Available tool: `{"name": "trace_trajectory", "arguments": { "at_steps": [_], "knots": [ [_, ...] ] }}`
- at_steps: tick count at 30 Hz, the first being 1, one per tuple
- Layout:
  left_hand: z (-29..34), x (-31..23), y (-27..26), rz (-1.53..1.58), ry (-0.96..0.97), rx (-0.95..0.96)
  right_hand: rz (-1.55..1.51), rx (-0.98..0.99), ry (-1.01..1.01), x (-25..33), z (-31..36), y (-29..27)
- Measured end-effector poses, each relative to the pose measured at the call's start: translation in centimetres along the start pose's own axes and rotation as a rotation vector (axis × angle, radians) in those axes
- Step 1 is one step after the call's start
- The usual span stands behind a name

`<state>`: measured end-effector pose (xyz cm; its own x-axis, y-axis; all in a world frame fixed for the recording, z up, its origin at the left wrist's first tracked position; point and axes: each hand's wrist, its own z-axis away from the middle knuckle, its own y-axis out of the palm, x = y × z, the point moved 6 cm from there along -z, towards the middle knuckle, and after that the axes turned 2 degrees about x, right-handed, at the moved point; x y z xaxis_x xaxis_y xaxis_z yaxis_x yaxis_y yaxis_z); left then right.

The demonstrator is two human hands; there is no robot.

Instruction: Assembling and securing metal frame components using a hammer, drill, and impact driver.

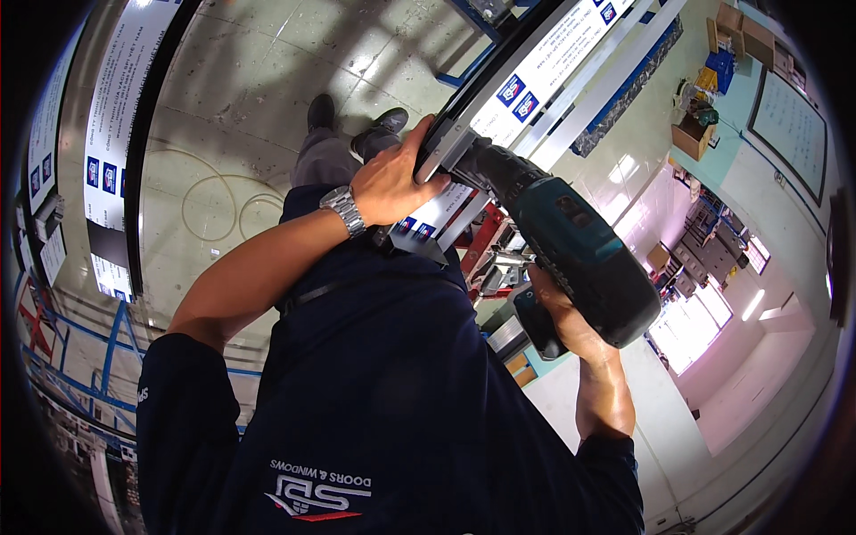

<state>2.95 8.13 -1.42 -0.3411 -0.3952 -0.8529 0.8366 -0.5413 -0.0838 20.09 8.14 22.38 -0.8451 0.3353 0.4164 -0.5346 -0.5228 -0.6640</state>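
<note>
Clasps a long, film-covered profile (526,89), running up and away from the nose of the drill (584,245), in left hand (388,187), thumb and fingers parted around its grey metal edge, just left of the drill's chuck (501,171). Holds the teal-and-black drill by its handle in curled right hand (566,312); cannot see all its fingers. Shows, well above and right of the drill, an open cardboard box (688,135) with a teal-and-dark object (707,116) at its top, and, farther up, a blue bin (720,67); cannot tell its contents.
</note>
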Motion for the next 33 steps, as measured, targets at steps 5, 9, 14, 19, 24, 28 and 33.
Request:
{"name": "trace_trajectory", "arguments": {
  "at_steps": [5,9,14,19,24,28,33],
  "knots": [
    [0.1,0.3,0.4,0.019,0.014,-0.017,0.091,0.108,0.032,1.3,-0.6,-0.1],
    [0.2,0.3,0.2,0.023,0.054,-0.042,-0.115,0.104,-0.184,1.2,-1.4,-0.4],
    [0.2,-0.3,0.0,0.021,0.062,-0.025,0.026,0.219,-0.141,2.2,-2.7,-0.7],
    [0.1,0.0,-0.1,-0.010,0.088,-0.068,0.136,0.322,-0.168,1.1,-2.4,-1.0],
    [0.0,0.2,0.2,-0.015,0.066,-0.063,0.288,0.342,-0.088,1.8,-2.8,-1.3],
    [0.1,0.2,0.1,-0.022,0.067,-0.073,0.234,0.373,-0.033,0.8,-2.7,-1.4],
    [0.0,0.1,0.3,-0.017,0.060,-0.055,0.194,0.340,-0.181,1.4,-2.9,-1.7]
  ]
}}
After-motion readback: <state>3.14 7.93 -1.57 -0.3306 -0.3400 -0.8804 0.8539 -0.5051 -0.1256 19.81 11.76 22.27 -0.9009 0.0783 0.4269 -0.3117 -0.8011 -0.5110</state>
